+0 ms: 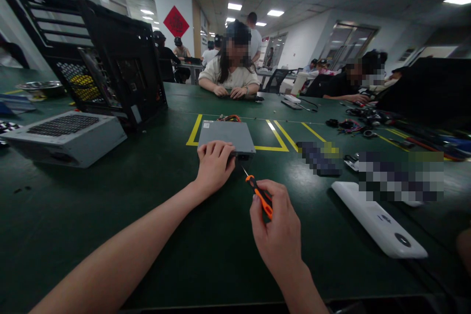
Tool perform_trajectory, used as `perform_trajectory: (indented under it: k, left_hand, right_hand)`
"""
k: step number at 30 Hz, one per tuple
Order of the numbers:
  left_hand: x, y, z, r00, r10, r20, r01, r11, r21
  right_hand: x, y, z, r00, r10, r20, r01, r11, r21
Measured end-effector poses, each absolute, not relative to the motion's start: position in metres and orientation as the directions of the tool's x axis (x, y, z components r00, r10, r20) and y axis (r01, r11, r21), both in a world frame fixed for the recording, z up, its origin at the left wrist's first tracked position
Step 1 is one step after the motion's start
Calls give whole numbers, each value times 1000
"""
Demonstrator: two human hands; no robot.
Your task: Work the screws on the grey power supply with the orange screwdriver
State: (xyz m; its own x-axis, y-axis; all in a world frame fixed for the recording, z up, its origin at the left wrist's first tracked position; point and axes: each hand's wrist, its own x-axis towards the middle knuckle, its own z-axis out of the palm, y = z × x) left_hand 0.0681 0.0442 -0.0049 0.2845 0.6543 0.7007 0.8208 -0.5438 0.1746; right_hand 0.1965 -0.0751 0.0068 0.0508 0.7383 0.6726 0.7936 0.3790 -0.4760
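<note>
A grey computer power supply unit [231, 133] lies flat on the green table, with a bundle of coloured wires [228, 118] behind it. My left hand [216, 164] grips its near left part, fingers bent over the top and the near edge. In my right hand [277, 221] is an orange and black screwdriver [260, 195], held between thumb and fingers. Its thin shaft points up and left at the near side of the unit, beside the power socket. Whether the tip touches a screw cannot be made out.
On the left stand a black computer case [121, 68], a second power supply unit [68, 137] and a metal bowl [43, 88]. To the right lie a phone [319, 158], a white device [379, 218] and tangled cables [349, 125]. A person [228, 76] sits opposite.
</note>
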Motion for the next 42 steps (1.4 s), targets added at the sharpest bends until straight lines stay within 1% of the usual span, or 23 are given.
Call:
perform_trajectory:
  k: [6, 13, 16, 19, 21, 22, 23, 25, 27, 28, 29, 31, 32, 33, 35, 39, 42]
  left_hand:
    - [68, 44, -5, 275, 655, 704, 818, -543, 187]
    - [68, 44, -5, 278, 656, 702, 826, -536, 174]
    - [69, 44, -4, 277, 656, 702, 826, -536, 175]
    - [69, 43, -3, 272, 657, 703, 822, -539, 185]
    - [68, 43, -3, 272, 658, 702, 818, -543, 192]
    - [68, 43, -3, 272, 659, 701, 816, -544, 195]
    - [68, 43, -3, 275, 660, 699, 814, -547, 196]
    - [67, 42, -3, 282, 661, 695, 810, -552, 196]
    - [66, 41, -3, 284, 661, 694, 811, -552, 194]
    - [66, 40, -3, 285, 661, 694, 812, -551, 191]
    - [65, 39, -2, 286, 660, 695, 814, -550, 187]
    - [64, 36, 0, 307, 659, 687, 813, -556, 170]
    - [64, 34, 1, 319, 658, 682, 812, -561, 161]
    - [63, 32, 2, 332, 659, 675, 811, -565, 152]
    - [60, 27, 5, 358, 664, 657, 807, -573, 139]
    - [48, 13, 8, 410, 670, 619, 795, -595, 117]
    - [32, -2, 8, 428, 672, 605, 800, -592, 92]
  right_hand:
    - [196, -74, 6, 37, 691, 722, 846, 364, -391]
    - [197, -75, 6, 16, 699, 715, 860, 355, -367]
    - [198, -75, 5, 23, 696, 718, 851, 363, -380]
    - [202, -80, 4, 47, 658, 752, 809, 417, -415]
    - [206, -85, 3, 124, 613, 781, 754, 454, -476]
    - [209, -86, 3, 189, 596, 780, 719, 457, -524]
    - [211, -88, 3, 273, 591, 759, 674, 445, -590]
    - [216, -86, 4, 452, 620, 642, 524, 397, -753]
    - [221, -80, 7, 560, 698, 447, 269, 357, -894]
    - [225, -75, 9, 567, 751, 338, 112, 336, -935]
    - [228, -69, 10, 545, 806, 230, -49, 304, -951]
    - [233, -54, 13, 444, 896, 12, -321, 172, -931]
    - [235, -46, 14, 388, 918, -77, -409, 96, -908]
    - [237, -37, 14, 338, 931, -141, -458, 32, -888]
    - [238, -19, 13, 298, 938, -177, -463, -20, -886]
    - [231, 13, 4, 275, 945, -175, -390, -57, -919]
    - [217, 28, -2, 242, 960, -140, -333, -53, -942]
